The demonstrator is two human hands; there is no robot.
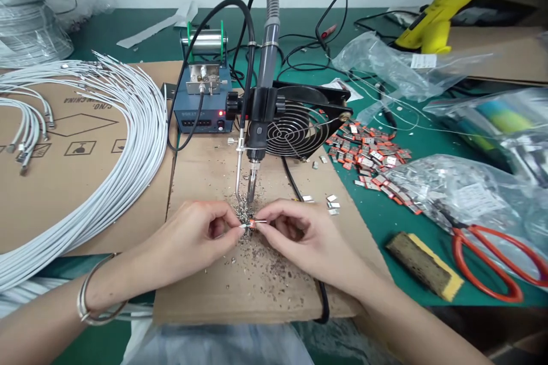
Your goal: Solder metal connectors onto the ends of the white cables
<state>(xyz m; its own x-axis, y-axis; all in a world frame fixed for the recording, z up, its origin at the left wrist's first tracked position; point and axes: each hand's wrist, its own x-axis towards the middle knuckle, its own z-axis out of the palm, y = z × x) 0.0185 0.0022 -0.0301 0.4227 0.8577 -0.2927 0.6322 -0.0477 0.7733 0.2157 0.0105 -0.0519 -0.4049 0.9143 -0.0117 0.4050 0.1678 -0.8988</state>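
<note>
My left hand (209, 234) pinches the end of a white cable (242, 226) between thumb and fingers. Facing it, my right hand (299, 234) pinches a small orange and metal connector (258, 221). The cable end and the connector meet between my fingertips, just below the tip of an upright soldering iron (252, 182). Beside that tip, a thin metal feed tube (238, 174) points down at the same spot. Solder specks lie scattered on the cardboard (205, 291) beneath both hands.
A blue solder feeder (201, 108) and a black fan (291, 128) stand behind. White cables (141, 177) curve along the left. At right are orange connectors (368, 154), plastic bags (462, 182), a sponge (422, 262) and red-handled scissors (492, 256). A cord crosses the cardboard behind my right hand.
</note>
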